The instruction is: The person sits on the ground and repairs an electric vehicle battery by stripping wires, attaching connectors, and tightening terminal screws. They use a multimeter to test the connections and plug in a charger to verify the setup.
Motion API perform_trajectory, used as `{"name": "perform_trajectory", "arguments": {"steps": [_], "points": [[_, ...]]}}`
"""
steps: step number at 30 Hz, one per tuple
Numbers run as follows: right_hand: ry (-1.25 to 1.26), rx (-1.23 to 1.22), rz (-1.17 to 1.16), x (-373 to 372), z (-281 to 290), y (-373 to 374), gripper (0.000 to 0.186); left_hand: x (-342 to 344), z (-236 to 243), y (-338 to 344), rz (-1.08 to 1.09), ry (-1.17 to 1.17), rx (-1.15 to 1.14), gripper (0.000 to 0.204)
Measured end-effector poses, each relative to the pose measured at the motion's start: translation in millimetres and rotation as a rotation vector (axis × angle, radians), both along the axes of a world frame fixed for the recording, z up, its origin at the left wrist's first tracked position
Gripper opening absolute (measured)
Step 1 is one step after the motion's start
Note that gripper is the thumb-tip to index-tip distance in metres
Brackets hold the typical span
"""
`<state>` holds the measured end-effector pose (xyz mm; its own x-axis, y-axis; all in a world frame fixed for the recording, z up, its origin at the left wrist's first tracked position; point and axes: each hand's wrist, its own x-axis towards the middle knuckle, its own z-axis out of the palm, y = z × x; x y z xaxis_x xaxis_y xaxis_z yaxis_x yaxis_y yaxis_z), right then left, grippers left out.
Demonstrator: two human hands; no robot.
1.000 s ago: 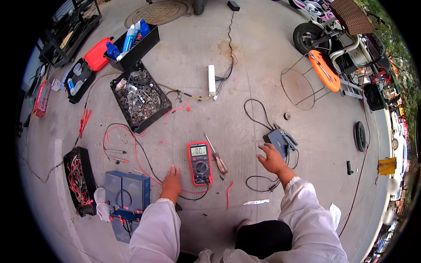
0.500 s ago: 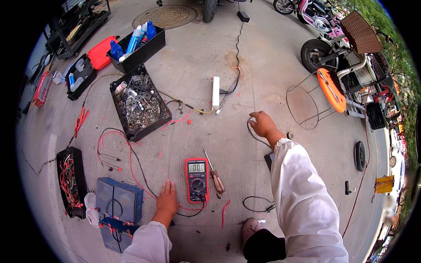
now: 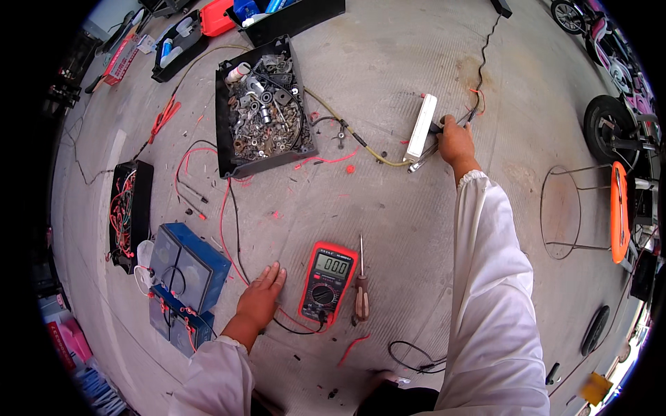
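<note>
My left hand (image 3: 259,299) lies flat on the concrete with fingers stretched, holding nothing. Just right of it is a red-and-black multimeter (image 3: 329,283) with its display lit, and a screwdriver (image 3: 361,295) lies alongside. Out ahead on the right, my right hand (image 3: 456,144) is closed at the side of a white power strip (image 3: 420,128). A black plug (image 3: 436,129) shows between the fingers and the strip; the hand covers part of it. The meter's red and black test probes (image 3: 194,205) rest on the ground at the left.
A black bin of metal hardware (image 3: 267,111) stands ahead on the left. Blue batteries (image 3: 191,270) and a black box of wires (image 3: 132,215) sit at the left. A black cord (image 3: 414,355) curls near my feet. An orange-seated stool (image 3: 619,211) lies at the right.
My right hand has moved forward to the power strip from bare ground, where it was beside a black cord. My left hand stays flat by the multimeter. The view has shifted.
</note>
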<state>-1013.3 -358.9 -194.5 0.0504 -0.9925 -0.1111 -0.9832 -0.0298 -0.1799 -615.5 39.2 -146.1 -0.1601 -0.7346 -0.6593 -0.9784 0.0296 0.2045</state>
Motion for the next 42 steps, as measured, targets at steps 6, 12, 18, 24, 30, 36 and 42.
{"name": "perform_trajectory", "arguments": {"steps": [6,12,18,24,30,36,42], "points": [[0.05,-0.022,0.323,-4.4,64.4,-35.8,0.018,1.1,-0.4,2.7,0.072,0.016,-0.018,0.077],[0.499,0.034,0.384,4.7,61.0,-58.5,0.021,-0.4,-6.2,-3.3,0.059,0.045,-0.045,0.072],[0.492,0.021,0.35,13.7,56.6,-50.5,0.017,-4.1,-6.3,-2.7,0.123,0.079,-0.027,0.07],[0.551,0.028,0.3,19.2,57.4,-39.0,0.017,-3.7,-1.8,1.7,0.11,0.041,-0.027,0.067],[0.146,-0.517,0.144,45.7,50.4,51.1,0.046,-1.5,-9.7,4.8,0.079,-0.023,-0.081,0.064],[-0.503,-0.166,0.322,53.3,85.2,285.1,0.047,6.1,-16.0,9.7,0.04,-0.036,-0.06,0.068],[-0.659,0.108,0.222,13.9,107.0,455.4,0.043,0.8,-18.3,0.1,-0.031,0.001,-0.067,0.076]]}}
